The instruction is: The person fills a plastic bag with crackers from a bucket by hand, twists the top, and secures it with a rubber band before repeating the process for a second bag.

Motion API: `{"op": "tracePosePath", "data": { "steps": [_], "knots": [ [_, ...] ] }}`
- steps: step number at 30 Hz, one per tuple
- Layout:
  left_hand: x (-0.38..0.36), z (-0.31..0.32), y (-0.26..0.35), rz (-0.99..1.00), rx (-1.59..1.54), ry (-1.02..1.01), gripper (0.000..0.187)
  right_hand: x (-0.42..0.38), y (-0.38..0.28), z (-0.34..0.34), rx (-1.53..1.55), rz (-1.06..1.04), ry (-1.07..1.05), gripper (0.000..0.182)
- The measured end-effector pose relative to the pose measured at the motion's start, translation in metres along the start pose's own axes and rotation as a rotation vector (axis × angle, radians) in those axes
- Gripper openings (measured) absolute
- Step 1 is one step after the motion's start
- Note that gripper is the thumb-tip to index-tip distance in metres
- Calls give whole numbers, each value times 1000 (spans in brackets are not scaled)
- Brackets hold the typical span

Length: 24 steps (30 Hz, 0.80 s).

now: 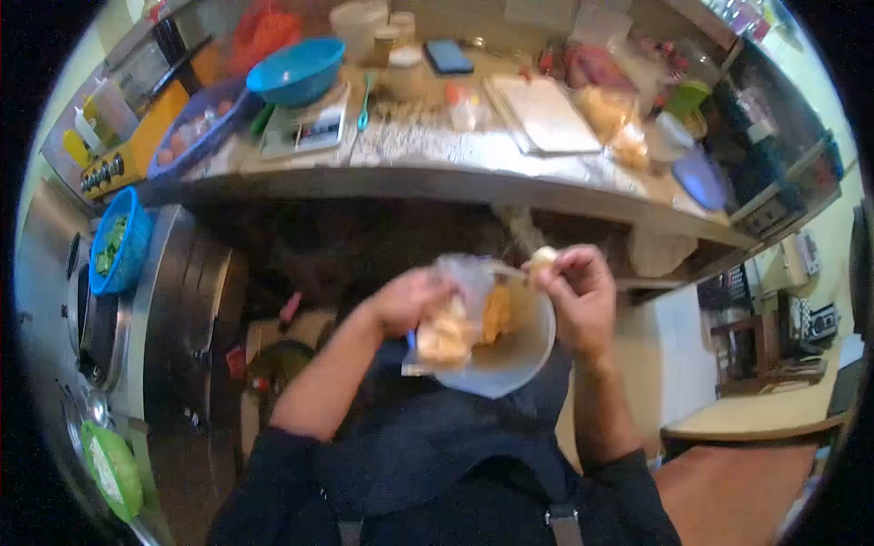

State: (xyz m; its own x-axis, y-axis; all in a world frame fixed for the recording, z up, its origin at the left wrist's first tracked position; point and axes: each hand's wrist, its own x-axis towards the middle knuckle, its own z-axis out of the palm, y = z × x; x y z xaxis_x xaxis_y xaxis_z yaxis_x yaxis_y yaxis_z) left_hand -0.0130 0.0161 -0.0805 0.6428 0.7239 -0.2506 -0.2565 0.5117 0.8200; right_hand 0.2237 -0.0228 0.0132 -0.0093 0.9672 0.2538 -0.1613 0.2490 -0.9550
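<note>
A translucent round container rests at my lap with orange food inside. Over its left side, my left hand is closed on a clear plastic bag that holds pale orange pieces. My right hand, at the container's right rim, pinches a small pale yellow piece between thumb and fingers. The image is blurred around both hands.
Ahead is a counter with a blue bowl on a scale, a turquoise spoon, and a notebook. At left are a blue basket of greens and a green strainer.
</note>
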Motion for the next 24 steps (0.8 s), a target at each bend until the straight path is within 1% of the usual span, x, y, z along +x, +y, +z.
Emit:
{"op": "tracePosePath", "data": {
  "steps": [1,2,3,4,5,6,8,9,10,13,14,17,18,19,21,22,23,24],
  "knots": [
    [4,-7,-1,16,-155,-45,24,-1,-3,-8,4,19,-24,21],
    [8,-16,0,-10,-213,-53,27,-4,-7,-16,-39,83,-141,23],
    [12,-22,1,-29,-268,-65,30,-9,-11,-18,-116,199,-226,26],
    [6,-8,16,14,-285,-127,36,-12,-16,-19,-194,305,-312,29],
    [5,-7,19,5,-286,-126,39,-12,-18,-19,-272,401,-403,33],
    [6,-6,21,-3,-284,-127,42,-12,-14,-19,-526,315,-405,53],
    [9,-7,22,-14,-239,-150,47,-7,-7,-11,-625,103,-298,61],
    [11,-6,23,-18,-213,-157,45,-4,-4,-5,-671,-3,-242,65],
    [13,-5,24,-22,-186,-164,43,3,-2,2,-580,-45,-218,68],
    [17,1,20,-95,-163,-157,41,26,3,18,-693,-157,-301,65],
    [18,2,19,-124,-163,-153,42,31,12,20,-680,-157,-362,46],
    [18,-3,12,-262,71,-189,39,37,35,24,-661,-31,-459,27],
    [14,-3,14,-215,237,-267,36,33,31,29,-615,79,-487,17],
    [12,0,12,-254,414,-285,32,29,39,29,-530,63,-467,17],
    [-2,13,15,-308,439,-298,33,20,47,29,-562,98,-460,14],
    [-4,15,12,-369,460,-331,34,14,47,29,-528,134,-447,11],
    [-4,18,9,-431,481,-367,35,10,57,27,-501,114,-445,10],
    [-5,22,7,-422,439,-407,37,5,56,28,-424,147,-427,9]
  ]
}}
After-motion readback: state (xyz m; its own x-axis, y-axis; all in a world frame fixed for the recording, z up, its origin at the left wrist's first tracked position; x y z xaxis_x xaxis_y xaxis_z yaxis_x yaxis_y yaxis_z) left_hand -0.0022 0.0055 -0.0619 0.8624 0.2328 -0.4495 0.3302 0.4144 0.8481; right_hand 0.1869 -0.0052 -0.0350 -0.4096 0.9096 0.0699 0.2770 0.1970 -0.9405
